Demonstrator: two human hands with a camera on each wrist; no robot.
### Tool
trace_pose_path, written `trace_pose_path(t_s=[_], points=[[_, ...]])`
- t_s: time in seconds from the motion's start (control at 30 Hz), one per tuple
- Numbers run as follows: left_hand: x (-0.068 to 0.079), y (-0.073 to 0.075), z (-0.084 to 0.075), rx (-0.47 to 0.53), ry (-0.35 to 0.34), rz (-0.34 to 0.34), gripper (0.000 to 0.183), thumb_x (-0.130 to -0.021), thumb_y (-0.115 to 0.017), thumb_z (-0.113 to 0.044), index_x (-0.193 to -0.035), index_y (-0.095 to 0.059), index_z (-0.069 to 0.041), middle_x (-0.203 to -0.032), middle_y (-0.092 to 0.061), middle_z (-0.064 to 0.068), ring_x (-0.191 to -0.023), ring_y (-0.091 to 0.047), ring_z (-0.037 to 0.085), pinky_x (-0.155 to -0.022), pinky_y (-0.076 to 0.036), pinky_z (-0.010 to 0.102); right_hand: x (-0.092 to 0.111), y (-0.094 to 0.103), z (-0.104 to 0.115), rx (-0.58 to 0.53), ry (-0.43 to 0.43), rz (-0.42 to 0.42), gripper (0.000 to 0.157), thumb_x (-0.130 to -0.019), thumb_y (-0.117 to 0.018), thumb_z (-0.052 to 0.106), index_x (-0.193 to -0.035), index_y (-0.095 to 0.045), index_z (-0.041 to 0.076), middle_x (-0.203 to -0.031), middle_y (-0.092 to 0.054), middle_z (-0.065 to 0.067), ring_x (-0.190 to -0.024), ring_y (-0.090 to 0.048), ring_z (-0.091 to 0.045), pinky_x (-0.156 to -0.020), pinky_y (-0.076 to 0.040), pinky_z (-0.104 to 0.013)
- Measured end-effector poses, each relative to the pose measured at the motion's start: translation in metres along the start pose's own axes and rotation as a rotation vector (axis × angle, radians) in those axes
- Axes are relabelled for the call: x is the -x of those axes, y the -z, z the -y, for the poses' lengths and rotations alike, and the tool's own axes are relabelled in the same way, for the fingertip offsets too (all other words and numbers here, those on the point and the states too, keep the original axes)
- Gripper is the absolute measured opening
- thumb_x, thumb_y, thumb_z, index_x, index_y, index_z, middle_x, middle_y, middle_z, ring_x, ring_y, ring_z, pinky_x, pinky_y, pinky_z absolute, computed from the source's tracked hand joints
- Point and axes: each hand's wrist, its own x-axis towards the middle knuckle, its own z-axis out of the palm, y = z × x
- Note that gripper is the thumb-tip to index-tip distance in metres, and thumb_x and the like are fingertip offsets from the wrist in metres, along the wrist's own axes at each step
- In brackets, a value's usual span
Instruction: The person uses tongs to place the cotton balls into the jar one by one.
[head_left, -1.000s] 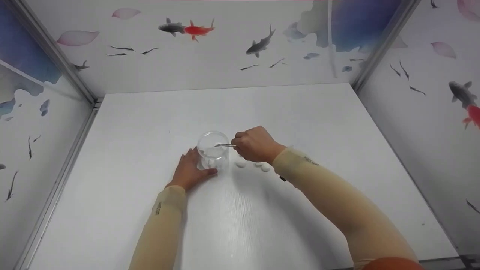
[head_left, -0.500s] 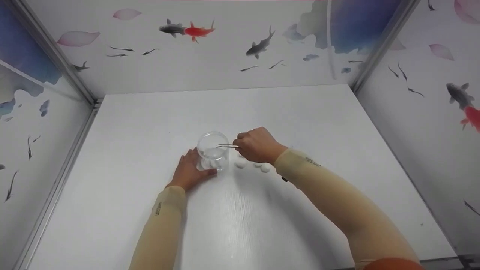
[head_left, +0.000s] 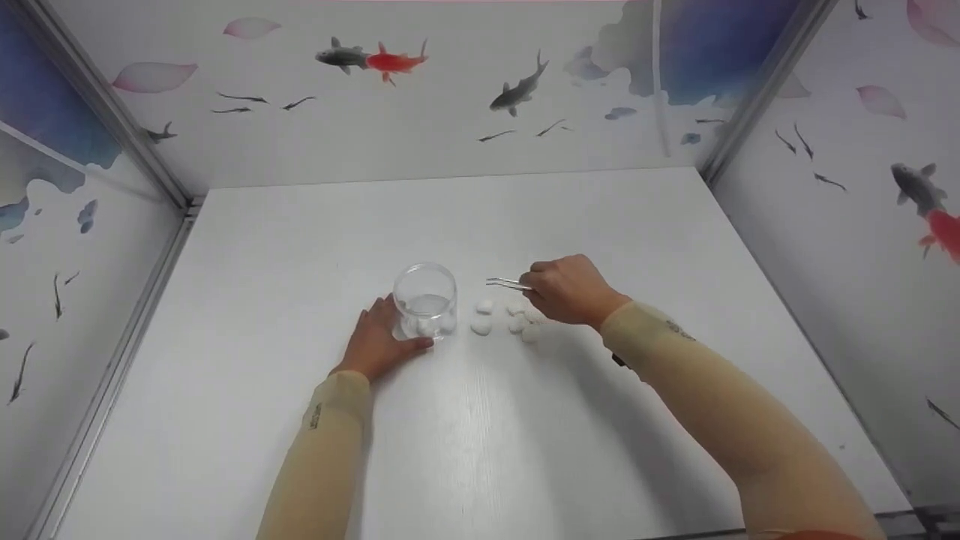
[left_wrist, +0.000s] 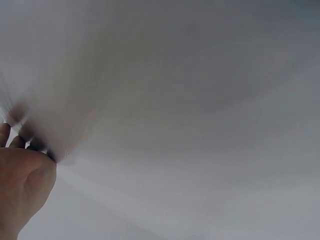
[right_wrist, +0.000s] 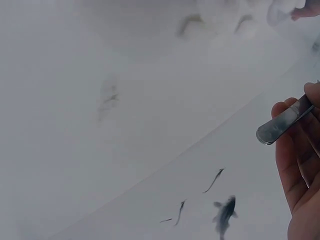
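A clear jar [head_left: 425, 289] stands upright on the white table, with a few white lumps [head_left: 426, 328] at its bottom. My left hand [head_left: 380, 345] holds it low from the left, thumb at the front and fingers on the far side. To the right of the jar, my right hand [head_left: 566, 289] pinches metal tweezers [head_left: 506, 283], their tips pointing left and spread apart with nothing between them. The blunt end of the tweezers shows in the right wrist view. Several rounded white pieces [head_left: 481, 327] lie below the tweezers and right of the jar.
White panels printed with fish and petals [head_left: 450, 90] enclose the table [head_left: 300, 247] at the back and both sides. Metal frame strips [head_left: 142, 315] run along the side edges. The left wrist view is mostly blurred.
My right hand has moved right, carrying the tweezers from over the jar to beside it. Their tips have spread, and more white pieces show on the table. The left hand stays at the jar.
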Motion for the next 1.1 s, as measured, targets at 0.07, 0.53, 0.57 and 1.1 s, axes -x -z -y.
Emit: trace_pose_path(t_s=[0.07, 0.53, 0.57, 1.1], points=[[0.000, 0.000, -0.001, -0.001, -0.011, 0.001, 0.114, -0.077, -0.076, -0.064, -0.159, -0.021, -0.008, -0.161, -0.024, 0.017, -0.150, -0.012, 0.031, -0.123, 0.000, 0.039, 0.013, -0.002, -0.007, -0.002, -0.020, 0.026, 0.006, -0.088, -0.070, 0.009, -0.088, -0.075, 0.011, -0.071, -0.064, 0.000, -0.052, -0.053, -0.014, -0.045, -0.049, -0.033], [-0.001, -0.001, 0.000, 0.004, 0.003, 0.007, 0.115, -0.076, -0.075, -0.066, -0.160, -0.020, -0.009, -0.162, -0.023, 0.017, -0.151, -0.011, 0.031, -0.123, -0.001, 0.040, 0.070, -0.019, -0.029, -0.027, -0.090, 0.096, 0.005, -0.084, -0.073, 0.007, -0.086, -0.075, 0.011, -0.074, -0.067, 0.001, -0.056, -0.056, -0.013, -0.049, -0.052, -0.033], [0.000, 0.000, 0.000, 0.007, 0.007, 0.007, 0.115, -0.075, -0.076, -0.066, -0.160, -0.021, -0.010, -0.162, -0.023, 0.017, -0.151, -0.011, 0.031, -0.123, -0.001, 0.040, 0.073, -0.019, -0.029, -0.026, -0.097, 0.101, 0.005, -0.084, -0.074, 0.008, -0.087, -0.075, 0.011, -0.075, -0.067, 0.001, -0.057, -0.056, -0.012, -0.050, -0.052, -0.033], [0.000, -0.001, 0.000, 0.044, 0.035, 0.004, 0.116, -0.073, -0.077, -0.067, -0.160, -0.021, -0.014, -0.163, -0.022, 0.012, -0.151, -0.009, 0.029, -0.123, -0.001, 0.041, 0.080, -0.025, -0.027, -0.034, -0.112, 0.111, 0.009, -0.086, -0.074, 0.009, -0.094, -0.078, 0.011, -0.077, -0.069, 0.000, -0.059, -0.057, -0.012, -0.056, -0.056, -0.031]])
